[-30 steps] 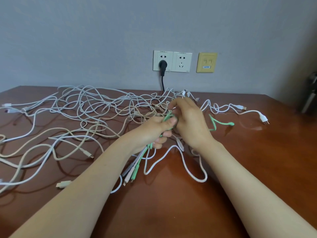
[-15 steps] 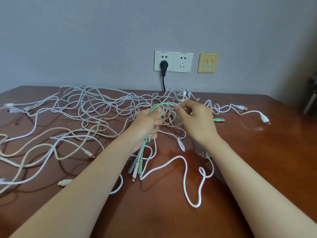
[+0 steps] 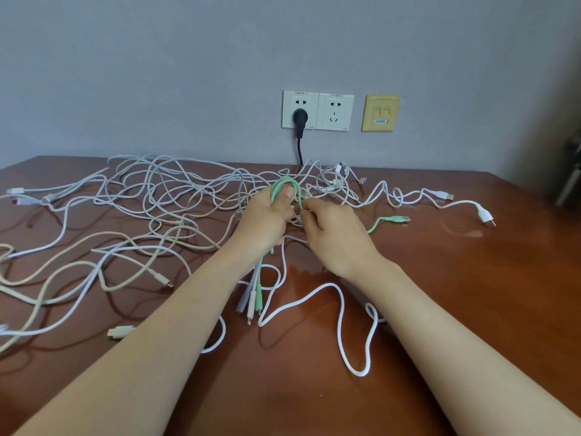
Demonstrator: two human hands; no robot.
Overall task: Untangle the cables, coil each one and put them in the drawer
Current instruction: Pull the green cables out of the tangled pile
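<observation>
A big tangle of white and beige cables (image 3: pixel 163 202) spreads over the brown table (image 3: pixel 471 294). My left hand (image 3: pixel 267 218) grips a mint-green cable (image 3: pixel 284 183) folded into a loop above my thumb; its split ends with connectors (image 3: pixel 253 300) hang below my fist. My right hand (image 3: pixel 333 237) pinches the same green cable beside the loop. The green cable's free end with a USB plug (image 3: pixel 397 219) lies to the right of my right hand. No drawer is in view.
A loose white cable (image 3: pixel 341 328) snakes across the table below my wrists. A white cable with a two-pin plug (image 3: pixel 484 214) lies at the right. On the wall are two white sockets (image 3: pixel 317 110), one with a black plug (image 3: pixel 299 116), and a yellow wall plate (image 3: pixel 380 113).
The green loop over my left thumb has grown tighter and narrower. My right hand has slid down along the green cable, and its USB end has shifted a little on the table.
</observation>
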